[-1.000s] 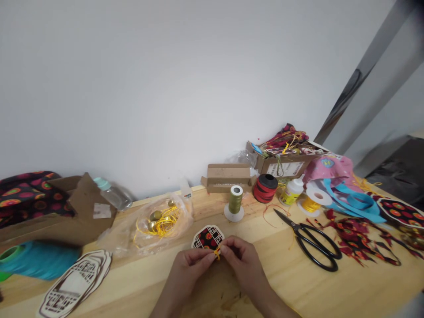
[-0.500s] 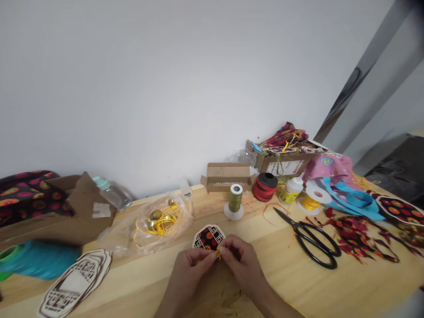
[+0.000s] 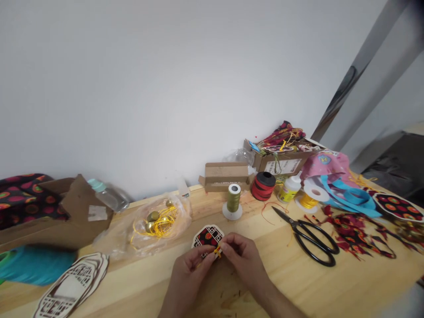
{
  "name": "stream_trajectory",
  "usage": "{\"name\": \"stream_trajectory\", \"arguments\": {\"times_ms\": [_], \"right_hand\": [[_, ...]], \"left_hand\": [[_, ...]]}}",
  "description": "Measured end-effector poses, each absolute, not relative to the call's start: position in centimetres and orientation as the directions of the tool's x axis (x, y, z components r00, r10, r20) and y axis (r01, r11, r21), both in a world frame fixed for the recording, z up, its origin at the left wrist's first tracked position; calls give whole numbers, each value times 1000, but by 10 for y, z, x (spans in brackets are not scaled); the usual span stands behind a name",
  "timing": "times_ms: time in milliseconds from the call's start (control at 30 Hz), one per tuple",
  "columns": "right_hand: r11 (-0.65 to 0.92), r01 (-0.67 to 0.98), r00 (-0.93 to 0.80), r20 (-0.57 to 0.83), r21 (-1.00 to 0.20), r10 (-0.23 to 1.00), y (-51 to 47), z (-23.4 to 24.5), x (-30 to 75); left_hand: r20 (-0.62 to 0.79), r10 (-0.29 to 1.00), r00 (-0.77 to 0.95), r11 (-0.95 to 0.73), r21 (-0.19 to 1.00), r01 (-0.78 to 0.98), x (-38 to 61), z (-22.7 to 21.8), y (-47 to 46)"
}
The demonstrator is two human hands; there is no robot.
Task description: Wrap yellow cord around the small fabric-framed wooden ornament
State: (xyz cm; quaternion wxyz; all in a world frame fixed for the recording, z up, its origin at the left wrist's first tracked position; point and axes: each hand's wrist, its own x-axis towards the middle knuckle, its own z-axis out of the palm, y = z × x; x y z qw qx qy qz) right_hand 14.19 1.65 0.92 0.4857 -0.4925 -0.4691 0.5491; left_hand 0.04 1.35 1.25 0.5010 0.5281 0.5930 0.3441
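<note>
Low over the wooden table (image 3: 331,287), my left hand (image 3: 190,269) and my right hand (image 3: 243,258) meet at their fingertips. Both pinch a short piece of yellow cord (image 3: 217,251) between them. The cord sits at the near edge of a small round ornament (image 3: 207,236) with a white lattice frame and a black and red patterned middle. The ornament rests on the table just beyond my fingers, partly covered by them.
Black scissors (image 3: 309,238) lie to the right. A green thread spool (image 3: 233,201), a red spool (image 3: 263,185), a glue bottle (image 3: 289,189) and a yellow spool (image 3: 309,198) stand behind. A clear bag of yellow cord and gold beads (image 3: 159,221) and lattice cutouts (image 3: 71,285) are on the left.
My hands stay pinched on the yellow cord by the ornament, with small finger movements. The view has shifted slightly.
</note>
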Motion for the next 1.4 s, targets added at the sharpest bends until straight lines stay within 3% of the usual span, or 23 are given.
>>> {"name": "stream_trajectory", "arguments": {"times_ms": [333, 800, 1133, 1400], "right_hand": [[30, 70, -52, 26, -997, 998, 14, 5, 138], [121, 143, -53, 114, -982, 992, 14, -2, 137], [126, 83, -16, 125, -989, 992, 13, 0, 136], [152, 38, 0, 152, -988, 988, 14, -4, 134]], "left_hand": [[-184, 975, 126, 122, 912, 392, 1, 14, 12], [-131, 972, 194, 33, 897, 442, 3, 19, 11], [-63, 992, 109, 8, 894, 447, 3, 16, 11], [-30, 984, 177, -51, 898, 437, 2, 17, 11]]}}
